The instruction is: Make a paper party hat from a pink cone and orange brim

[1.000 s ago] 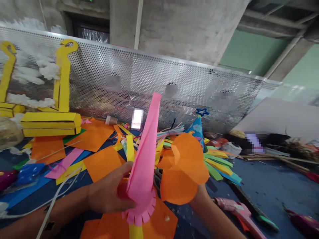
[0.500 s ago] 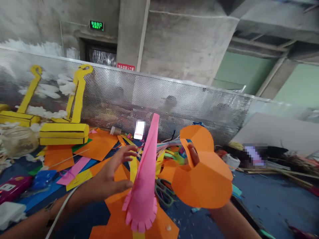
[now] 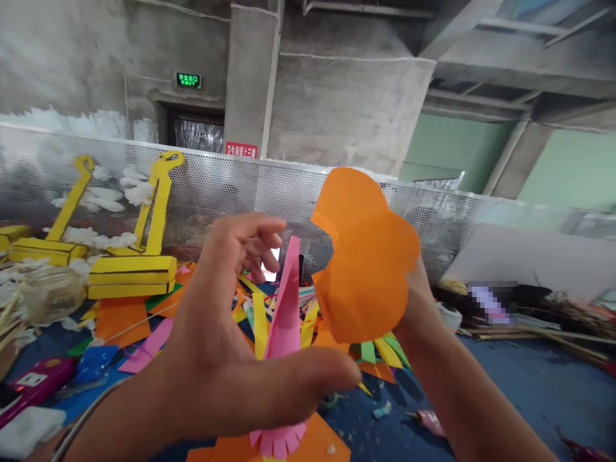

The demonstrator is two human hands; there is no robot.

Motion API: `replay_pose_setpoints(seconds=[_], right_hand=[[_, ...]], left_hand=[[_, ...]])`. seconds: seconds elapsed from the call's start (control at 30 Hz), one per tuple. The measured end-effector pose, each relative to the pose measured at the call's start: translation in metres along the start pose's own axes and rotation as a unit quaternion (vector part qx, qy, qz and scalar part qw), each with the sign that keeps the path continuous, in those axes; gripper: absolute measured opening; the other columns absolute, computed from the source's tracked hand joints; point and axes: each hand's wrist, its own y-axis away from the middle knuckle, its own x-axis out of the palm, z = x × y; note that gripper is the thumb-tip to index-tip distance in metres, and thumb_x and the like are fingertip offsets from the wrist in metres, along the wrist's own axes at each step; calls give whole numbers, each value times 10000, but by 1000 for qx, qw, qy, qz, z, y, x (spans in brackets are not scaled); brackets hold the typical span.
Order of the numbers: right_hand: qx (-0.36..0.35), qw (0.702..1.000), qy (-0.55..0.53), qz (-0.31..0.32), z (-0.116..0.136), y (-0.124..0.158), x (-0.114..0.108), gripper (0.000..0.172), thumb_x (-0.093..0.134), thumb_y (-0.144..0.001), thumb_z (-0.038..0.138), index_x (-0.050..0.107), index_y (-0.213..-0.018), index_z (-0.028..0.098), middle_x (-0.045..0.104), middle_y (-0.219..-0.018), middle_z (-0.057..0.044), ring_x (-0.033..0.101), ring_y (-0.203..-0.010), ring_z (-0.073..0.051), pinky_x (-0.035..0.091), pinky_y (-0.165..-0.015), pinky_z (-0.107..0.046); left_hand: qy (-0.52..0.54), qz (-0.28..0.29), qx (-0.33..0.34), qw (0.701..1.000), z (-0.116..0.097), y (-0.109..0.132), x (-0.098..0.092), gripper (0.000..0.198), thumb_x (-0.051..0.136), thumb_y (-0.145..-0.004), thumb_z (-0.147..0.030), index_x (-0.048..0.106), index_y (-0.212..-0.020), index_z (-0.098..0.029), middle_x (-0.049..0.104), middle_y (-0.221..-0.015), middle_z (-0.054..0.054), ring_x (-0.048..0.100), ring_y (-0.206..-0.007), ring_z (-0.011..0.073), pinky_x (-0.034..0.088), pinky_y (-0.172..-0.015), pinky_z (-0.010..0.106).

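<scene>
Yellow card cutouts (image 3: pixel 158 192) on the far left stood against a perforated metal panel (image 3: pixel 226 186), each on a yellow card box base (image 3: pixel 132 277), set there, it looked, to stay upright and away from the hands. A glass jar (image 3: pixel 51 295) sat near them, with a magenta case (image 3: pixel 36 382) at the near left beside a blue plastic bag (image 3: pixel 94 362). Moving right, the left hand (image 3: pixel 226 333) loomed large, spread wide, fingers loosely curled and thumb reaching across, holding nothing that could be seen. Just behind it stood the pink paper cone (image 3: pixel 287 314), tip up and slightly tilted, its fringed base (image 3: pixel 278 440) splayed on an orange paper sheet (image 3: pixel 308 443), that fringe seemingly what let it stand alone; whether the thumb touched it, you couldn't tell from here. Yellow paper strips (image 3: pixel 260 324) rose behind it among the scraps. Further right, the orange scalloped paper (image 3: pixel 366 253) was up high, clear of the clutter, on the right hand (image 3: pixel 418 301), its fingers hidden behind the paper, so the grip couldn't be called. Beyond that, loose sticks (image 3: pixel 543 340) lay on a blue mat (image 3: pixel 529 372) at the far right.
</scene>
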Motion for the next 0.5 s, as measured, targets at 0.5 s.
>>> replay_pose_setpoints(seconds=[0.5], right_hand=[[-35,992,108,-59,16,1,20,545,900,-736,433,693,-1208,257,752,-1175,-66,728,-996,-284,626,-837,-465]], left_hand=[[11,-40,-138,990,3,-4,0,380,630,-908,-193,543,-1267,-281,640,-1188,34,679,-801,157,602,-686,300]])
